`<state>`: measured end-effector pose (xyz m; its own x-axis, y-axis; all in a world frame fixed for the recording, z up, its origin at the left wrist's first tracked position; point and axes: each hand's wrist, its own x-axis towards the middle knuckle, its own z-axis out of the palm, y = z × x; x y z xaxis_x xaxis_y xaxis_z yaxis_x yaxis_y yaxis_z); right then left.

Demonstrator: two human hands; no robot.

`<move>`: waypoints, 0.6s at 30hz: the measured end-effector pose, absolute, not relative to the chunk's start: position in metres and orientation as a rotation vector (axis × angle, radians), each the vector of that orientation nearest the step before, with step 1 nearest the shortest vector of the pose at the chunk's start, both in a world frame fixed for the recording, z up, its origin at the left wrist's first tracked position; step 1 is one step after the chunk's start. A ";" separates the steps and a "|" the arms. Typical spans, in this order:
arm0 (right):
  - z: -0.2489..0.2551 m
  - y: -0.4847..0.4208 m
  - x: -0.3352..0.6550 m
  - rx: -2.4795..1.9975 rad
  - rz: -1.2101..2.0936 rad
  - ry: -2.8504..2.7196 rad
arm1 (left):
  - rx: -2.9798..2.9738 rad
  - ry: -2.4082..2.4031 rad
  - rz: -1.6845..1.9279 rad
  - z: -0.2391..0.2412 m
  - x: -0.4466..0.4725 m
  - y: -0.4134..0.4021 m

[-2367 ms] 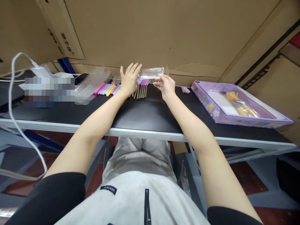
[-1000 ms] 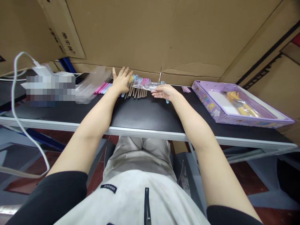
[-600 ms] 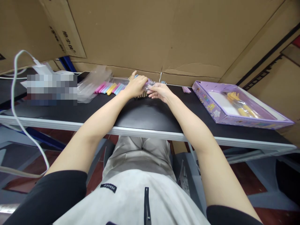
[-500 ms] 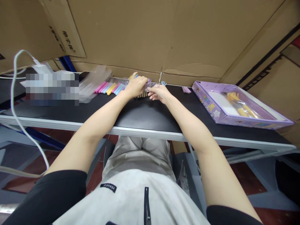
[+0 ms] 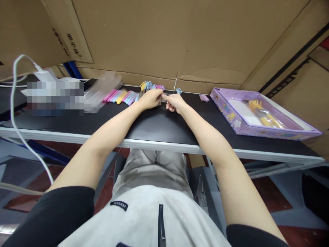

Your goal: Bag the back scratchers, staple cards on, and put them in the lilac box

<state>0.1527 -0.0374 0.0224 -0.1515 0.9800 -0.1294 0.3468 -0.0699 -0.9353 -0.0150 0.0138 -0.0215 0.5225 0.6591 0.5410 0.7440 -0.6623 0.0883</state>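
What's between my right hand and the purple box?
Head view: a small pink piece lies on the black table between the right hand, pinching a clear sleeve, and the purple box.

Upside-down tag [image 5: 119, 205] on the person's pale garment appears to read "VERSED"; black print on the cardboard [image 5: 70, 38] is illegible.

Both bare arms stretch forward, the left hand [image 5: 149, 99] and right hand [image 5: 175, 102] curled, fingertips nearly meeting.

packing workshop | stacked cardboard cartons [image 5: 159, 37] | boxed toy set [image 5: 257, 115] | worktable [image 5: 159, 125]
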 end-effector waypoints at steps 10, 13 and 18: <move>0.037 -0.016 0.195 -1.809 0.551 -1.825 | -2.444 -1.304 -0.602 -0.007 -0.038 0.015; 0.034 -0.009 0.209 -2.004 0.098 -2.020 | -2.427 -1.343 -0.570 -0.005 -0.042 0.013; 0.032 -0.006 0.215 -2.155 0.062 -2.229 | -2.423 -1.407 -0.460 -0.004 -0.039 0.009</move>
